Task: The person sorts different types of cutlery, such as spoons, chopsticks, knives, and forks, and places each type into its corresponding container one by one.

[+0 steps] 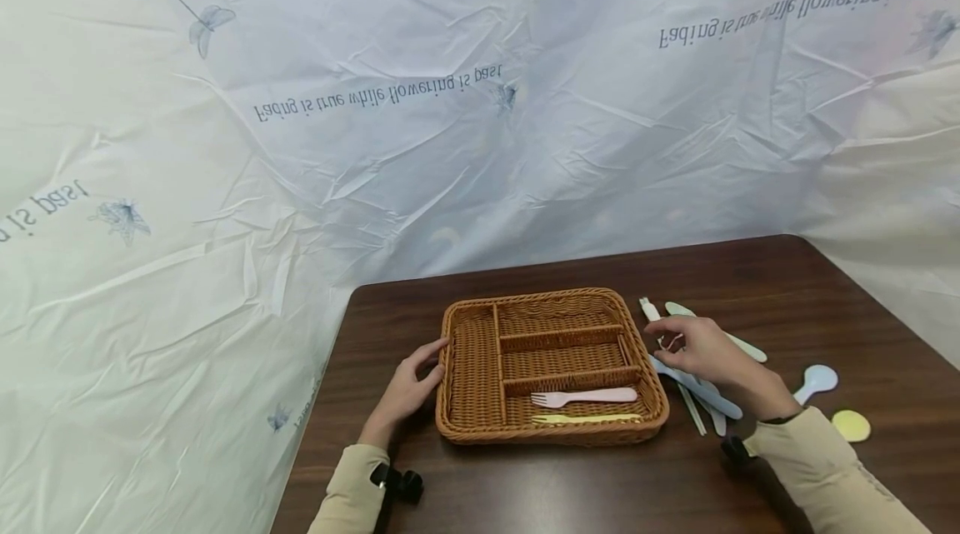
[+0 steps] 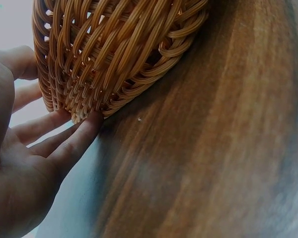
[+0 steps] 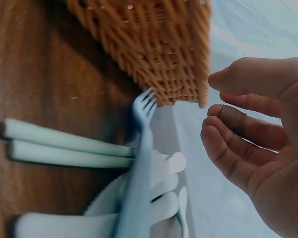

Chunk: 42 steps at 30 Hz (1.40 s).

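A brown wicker tray (image 1: pixel 501 376) with several compartments sits on the table. My left hand (image 1: pixel 407 388) rests its fingertips on the tray's left side; in the left wrist view straight fingers (image 2: pixel 72 148) touch the lower weave. A pink fork (image 1: pixel 592 396) and a yellow fork (image 1: pixel 585 418) lie in the tray's front right compartment. Just right of the tray, my right hand (image 1: pixel 705 346) hovers over loose cutlery, fingers loosely bent and holding nothing. Below it lie a blue fork (image 3: pixel 139 173), pale green chopsticks (image 3: pixel 69 148) and a pale knife (image 3: pixel 64 225).
Farther back are a white handle (image 1: pixel 649 311) and a pale green piece of cutlery (image 1: pixel 750 349), partly hidden by the right hand. Beyond the right forearm lie a light blue spoon (image 1: pixel 817 380) and a yellow spoon head (image 1: pixel 851 426). A printed sheet (image 1: pixel 420 167) hangs behind the table.
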Each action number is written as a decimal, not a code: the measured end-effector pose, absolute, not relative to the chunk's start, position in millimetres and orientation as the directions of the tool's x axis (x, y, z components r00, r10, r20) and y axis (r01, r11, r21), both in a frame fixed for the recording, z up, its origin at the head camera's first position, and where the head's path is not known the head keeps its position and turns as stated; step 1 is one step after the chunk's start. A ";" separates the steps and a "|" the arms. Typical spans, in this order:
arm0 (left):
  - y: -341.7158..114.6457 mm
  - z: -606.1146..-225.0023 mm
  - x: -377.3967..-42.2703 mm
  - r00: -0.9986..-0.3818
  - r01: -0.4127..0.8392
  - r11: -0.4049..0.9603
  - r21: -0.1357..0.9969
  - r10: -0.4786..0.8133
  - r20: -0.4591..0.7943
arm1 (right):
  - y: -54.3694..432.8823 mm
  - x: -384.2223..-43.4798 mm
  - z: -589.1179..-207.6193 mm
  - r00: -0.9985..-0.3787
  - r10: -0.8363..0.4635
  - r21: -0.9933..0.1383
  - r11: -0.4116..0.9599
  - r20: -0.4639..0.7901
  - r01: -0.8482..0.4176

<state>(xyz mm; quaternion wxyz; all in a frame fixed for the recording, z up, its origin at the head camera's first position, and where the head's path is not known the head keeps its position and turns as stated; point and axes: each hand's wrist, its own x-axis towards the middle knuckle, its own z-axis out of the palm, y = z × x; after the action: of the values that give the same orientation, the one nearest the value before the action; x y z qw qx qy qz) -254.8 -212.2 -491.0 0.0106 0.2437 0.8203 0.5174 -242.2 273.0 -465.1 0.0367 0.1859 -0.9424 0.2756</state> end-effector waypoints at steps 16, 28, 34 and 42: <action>-212.6 -491.4 -254.7 -0.883 0.384 0.354 0.853 0.411 0.227 | 266.5 -250.8 -483.0 -0.909 -0.379 -0.459 0.785 0.174 -0.415; -212.7 -490.1 -254.1 -0.882 0.380 0.346 0.858 0.416 0.223 | 264.9 -251.0 -491.1 -0.911 -0.378 -0.411 0.813 0.166 -0.412; -211.9 -490.0 -253.7 -0.885 0.374 0.336 0.865 0.408 0.224 | 263.2 -250.8 -492.4 -0.914 -0.380 -0.406 0.819 0.146 -0.405; -211.9 -489.3 -254.7 -0.884 0.378 0.333 0.864 0.407 0.230 | 262.2 -253.9 -495.0 -0.915 -0.391 -0.373 0.838 0.100 -0.399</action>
<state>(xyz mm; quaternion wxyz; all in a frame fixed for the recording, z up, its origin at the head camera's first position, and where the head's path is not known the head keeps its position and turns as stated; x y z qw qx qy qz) -254.7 -211.9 -489.3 0.0138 0.2405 0.8163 0.5250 -253.9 262.2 -495.0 0.0098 0.2059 -0.9586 0.1965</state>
